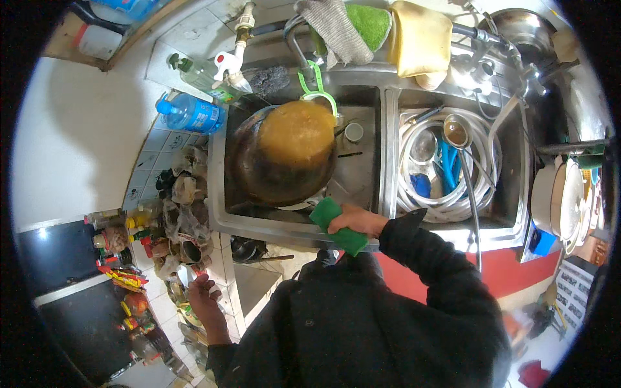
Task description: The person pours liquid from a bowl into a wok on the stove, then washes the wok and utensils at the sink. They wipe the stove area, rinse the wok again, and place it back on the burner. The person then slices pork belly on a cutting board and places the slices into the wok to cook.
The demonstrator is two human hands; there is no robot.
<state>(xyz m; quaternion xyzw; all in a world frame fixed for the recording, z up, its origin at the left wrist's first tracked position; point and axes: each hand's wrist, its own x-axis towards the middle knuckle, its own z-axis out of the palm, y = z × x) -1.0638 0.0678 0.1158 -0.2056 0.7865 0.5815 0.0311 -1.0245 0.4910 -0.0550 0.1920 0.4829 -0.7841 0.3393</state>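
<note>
My right hand (356,220) holds a green scouring pad (339,228) over the front rim of the double steel sink (291,236). Just beyond it, a large dark wok (271,182) fills much of the left basin, with cloudy brown liquid (298,133) pooled inside it. To the right of the wok stands a small white cup (354,132). My left hand (206,303) is off to the left, beside the crowded tiled counter, fingers partly curled. A small white object (186,275) shows at its fingertips; whether the hand grips it is unclear.
A coiled pale hose (405,177) and a ladle (457,132) occupy the right basin. Cloths (422,39) hang over the pipe behind. A blue-labelled bottle (191,114) and a pump bottle (194,72) stand left of the sink. Pots (558,199) are stacked at right.
</note>
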